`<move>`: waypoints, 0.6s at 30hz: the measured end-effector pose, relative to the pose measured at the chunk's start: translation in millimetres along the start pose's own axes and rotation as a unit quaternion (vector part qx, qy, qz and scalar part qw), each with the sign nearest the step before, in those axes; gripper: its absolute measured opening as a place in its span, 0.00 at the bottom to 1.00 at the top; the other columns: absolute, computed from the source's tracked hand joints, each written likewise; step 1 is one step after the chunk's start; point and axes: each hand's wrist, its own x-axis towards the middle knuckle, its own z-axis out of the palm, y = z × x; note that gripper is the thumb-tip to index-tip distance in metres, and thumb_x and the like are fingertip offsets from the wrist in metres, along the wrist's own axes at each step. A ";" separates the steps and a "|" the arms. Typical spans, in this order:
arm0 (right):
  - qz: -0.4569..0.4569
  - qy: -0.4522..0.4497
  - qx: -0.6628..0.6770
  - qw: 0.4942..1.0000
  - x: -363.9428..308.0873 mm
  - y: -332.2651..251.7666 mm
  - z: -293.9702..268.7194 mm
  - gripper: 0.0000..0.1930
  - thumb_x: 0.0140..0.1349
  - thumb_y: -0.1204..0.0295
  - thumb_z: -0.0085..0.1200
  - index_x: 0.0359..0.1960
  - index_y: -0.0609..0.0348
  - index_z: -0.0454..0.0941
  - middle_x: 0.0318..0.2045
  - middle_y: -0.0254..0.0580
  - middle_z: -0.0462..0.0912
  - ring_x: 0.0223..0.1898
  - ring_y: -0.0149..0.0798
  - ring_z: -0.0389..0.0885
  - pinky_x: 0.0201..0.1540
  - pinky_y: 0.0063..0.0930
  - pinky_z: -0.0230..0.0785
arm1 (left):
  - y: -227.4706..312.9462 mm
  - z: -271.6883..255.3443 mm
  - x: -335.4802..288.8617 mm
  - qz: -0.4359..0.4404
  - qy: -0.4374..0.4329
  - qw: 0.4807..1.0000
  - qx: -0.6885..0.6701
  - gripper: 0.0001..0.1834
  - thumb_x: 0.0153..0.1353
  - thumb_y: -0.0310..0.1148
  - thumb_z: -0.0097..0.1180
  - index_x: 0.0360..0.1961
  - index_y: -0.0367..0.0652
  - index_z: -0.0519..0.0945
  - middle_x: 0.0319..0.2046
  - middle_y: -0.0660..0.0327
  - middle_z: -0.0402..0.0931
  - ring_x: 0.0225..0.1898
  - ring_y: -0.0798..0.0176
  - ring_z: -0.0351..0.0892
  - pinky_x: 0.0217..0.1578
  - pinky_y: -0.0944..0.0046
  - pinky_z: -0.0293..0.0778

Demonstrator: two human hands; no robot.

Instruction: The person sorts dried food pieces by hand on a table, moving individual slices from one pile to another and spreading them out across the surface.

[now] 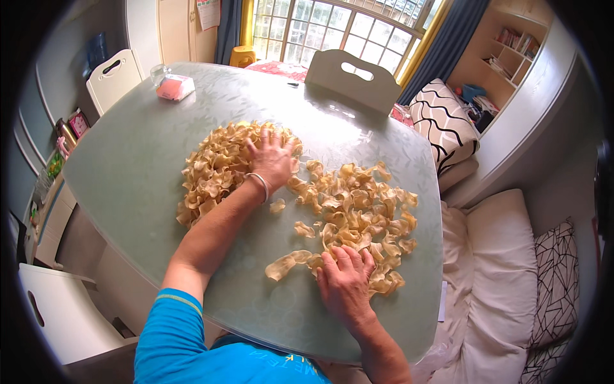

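Your left hand (274,161), fingers spread, lies on the left heap of curled slices (214,168); your right hand (346,280) bends over the right heap (358,211), grip unclear. Press lightly.

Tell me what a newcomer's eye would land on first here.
On the pale-green table, a dense pile of curled tan slices lies left of a looser scatter. The left hand, with a pale bracelet at its wrist, is on the pile; the right hand touches the scatter's near edge. Beyond, a bright window shows near the top middle.
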 end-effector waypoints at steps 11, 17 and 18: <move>0.019 0.016 -0.006 1.000 3.4 6.3 -1.3 0.16 0.57 0.67 0.59 0.46 0.59 0.79 0.50 0.48 0.76 0.58 0.47 0.70 0.63 0.60 0.50 | 4.4 7.0 -3.5 0.057 -0.120 0.990 -0.052 0.29 0.70 0.52 0.43 0.71 0.65 0.62 0.73 0.56 0.53 0.73 0.35 0.44 0.61 0.18 0.47; 0.005 0.017 -0.018 1.000 1.0 6.2 0.7 0.15 0.58 0.66 0.59 0.45 0.58 0.79 0.48 0.45 0.78 0.57 0.47 0.71 0.63 0.59 0.50 | 19.1 5.4 -12.1 0.157 -0.118 0.971 -0.137 0.28 0.70 0.47 0.44 0.69 0.53 0.65 0.67 0.50 0.64 0.68 0.42 0.60 0.62 0.32 0.59; 0.003 0.018 -0.019 1.000 1.4 5.1 0.4 0.15 0.58 0.66 0.59 0.45 0.58 0.79 0.48 0.45 0.78 0.57 0.46 0.71 0.63 0.59 0.50 | 17.5 11.3 -10.6 0.197 -0.113 0.960 -0.165 0.28 0.70 0.45 0.44 0.69 0.50 0.65 0.66 0.49 0.66 0.67 0.44 0.62 0.61 0.36 0.62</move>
